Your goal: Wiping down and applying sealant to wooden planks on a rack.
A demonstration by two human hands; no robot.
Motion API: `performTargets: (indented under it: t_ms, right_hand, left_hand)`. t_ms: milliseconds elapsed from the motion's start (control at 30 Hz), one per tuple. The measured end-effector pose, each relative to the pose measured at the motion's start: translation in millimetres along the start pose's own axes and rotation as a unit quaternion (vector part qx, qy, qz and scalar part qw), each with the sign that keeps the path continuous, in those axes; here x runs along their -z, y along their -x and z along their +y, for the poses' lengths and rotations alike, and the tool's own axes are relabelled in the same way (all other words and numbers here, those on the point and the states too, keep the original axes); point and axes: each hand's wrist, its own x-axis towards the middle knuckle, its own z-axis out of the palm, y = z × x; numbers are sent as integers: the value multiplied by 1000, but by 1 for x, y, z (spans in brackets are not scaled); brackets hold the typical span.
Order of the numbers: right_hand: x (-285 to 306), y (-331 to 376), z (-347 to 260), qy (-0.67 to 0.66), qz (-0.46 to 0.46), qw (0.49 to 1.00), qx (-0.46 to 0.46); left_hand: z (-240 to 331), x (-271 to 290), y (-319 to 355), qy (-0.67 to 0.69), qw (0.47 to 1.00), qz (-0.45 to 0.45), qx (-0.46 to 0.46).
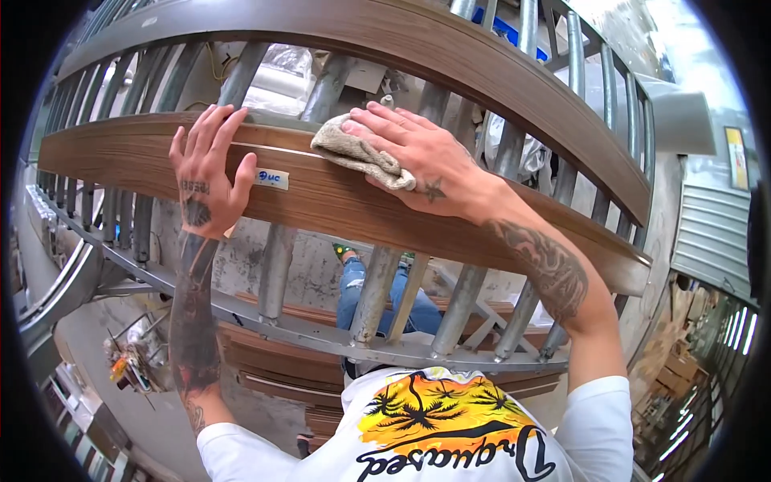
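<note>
We see a beige cloth (361, 153) against a brown wood-grain board (321, 201) with a small white-and-blue sticker (271, 178) — grey metal bars (373, 293) behind it, blue jeans (353, 289) below, and a white shirt (434, 434) printed with black palms on orange-yellow.

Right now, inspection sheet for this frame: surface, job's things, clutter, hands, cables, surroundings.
Surface: long wood-grain plank lying across a rack of grey metal bars; a small white-and-blue label is stuck on its face.
Job's things: beige cloth pressed onto the plank's top edge.
Clutter: more wood-grain planks stacked low behind the rack; small mixed items on the floor at lower left.
Hands: left hand flat against the plank, fingers spread, holding nothing; right hand pressing down on the cloth.
Cables: nothing seen.
Surroundings: second wood-grain plank higher on the rack; concrete floor; corrugated metal wall at right.
</note>
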Motion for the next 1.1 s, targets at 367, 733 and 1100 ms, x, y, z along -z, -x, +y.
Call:
performTargets:
  t_ms: [367, 733, 1100]
  right_hand:
    - [9, 94, 13, 46, 6, 998, -37]
    - [12, 180, 36, -6, 111, 990, -86]
    - [14, 191, 24, 49, 164, 983, -65]
  left_hand:
    - [24, 3, -6, 14, 1000, -3, -17]
    - [0, -5, -5, 8, 998, -20, -56]
    - [11, -10, -9, 7, 997, -4, -74]
